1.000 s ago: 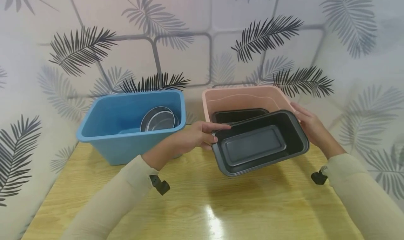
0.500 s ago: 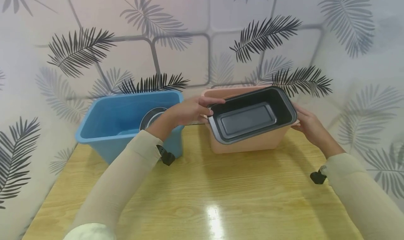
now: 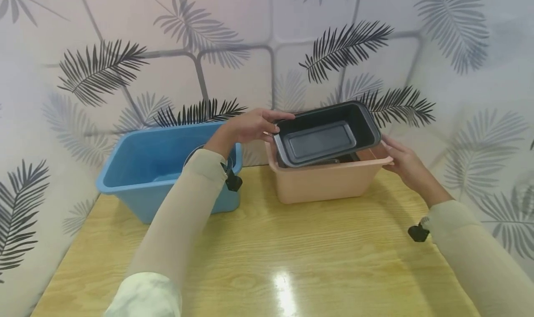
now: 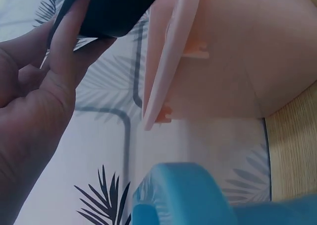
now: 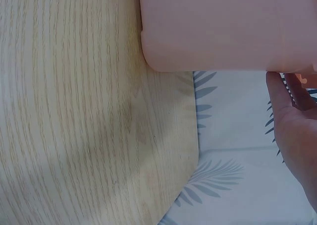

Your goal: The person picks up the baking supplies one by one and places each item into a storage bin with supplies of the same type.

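A black rectangular loaf pan is tilted over the pink bin, its inside facing me. My left hand pinches the pan's left end, thumb inside the rim. The left wrist view shows the fingers against the dark pan. Under it, part of another dark pan shows inside the bin. My right hand grips the bin's right rim. In the right wrist view, a fingertip of that hand touches the bin's side.
A blue bin stands on the left of the wooden table. Round metal tins inside it are mostly hidden by my left arm. A leaf-patterned wall covering rises close behind both bins.
My left hand has carried the loaf pan up and away from me, from in front of the pink bin to over its opening. The right hand has stayed at the bin's rim.
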Tool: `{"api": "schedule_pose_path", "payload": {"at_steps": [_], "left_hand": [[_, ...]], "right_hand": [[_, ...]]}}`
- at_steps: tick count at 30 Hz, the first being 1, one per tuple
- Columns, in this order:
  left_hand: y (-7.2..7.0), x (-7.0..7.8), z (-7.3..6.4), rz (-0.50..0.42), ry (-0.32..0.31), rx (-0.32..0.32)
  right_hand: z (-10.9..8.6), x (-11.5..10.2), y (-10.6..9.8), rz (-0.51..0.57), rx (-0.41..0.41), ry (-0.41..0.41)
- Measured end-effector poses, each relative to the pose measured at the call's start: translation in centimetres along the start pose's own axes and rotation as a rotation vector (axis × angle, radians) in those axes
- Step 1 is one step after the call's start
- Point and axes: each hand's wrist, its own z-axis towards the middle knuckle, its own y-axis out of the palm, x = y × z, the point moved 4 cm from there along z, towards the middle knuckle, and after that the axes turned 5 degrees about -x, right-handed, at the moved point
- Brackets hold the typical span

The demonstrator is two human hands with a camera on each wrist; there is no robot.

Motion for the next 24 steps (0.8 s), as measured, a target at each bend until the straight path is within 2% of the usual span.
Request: {"api": "schedule_pose_path", "payload": {"at_steps": [8,12,17,24], "left_hand": [[-0.6,-1.2,2.7,0.029,-0.042,-0.021],[-0.8,-1.4,3.8,0.036,-0.071,-0.003],[-1.1,-1.5,4.9,0.058,-0.124,-0.006],[-0.7,-2.2,5.9,0.138,-0.208,-0.054]], "right_hand": [[-0.1,0.0,0.1,-0.028,0.003,0.018],[-0.1,-0.1,0.2,-0.019,0.004,0.014],[-0.2,0.0,0.2,-0.041,-0.006,0.002],[-0.3,0.0,-0.1,-0.035,0.007,-0.001]]}}
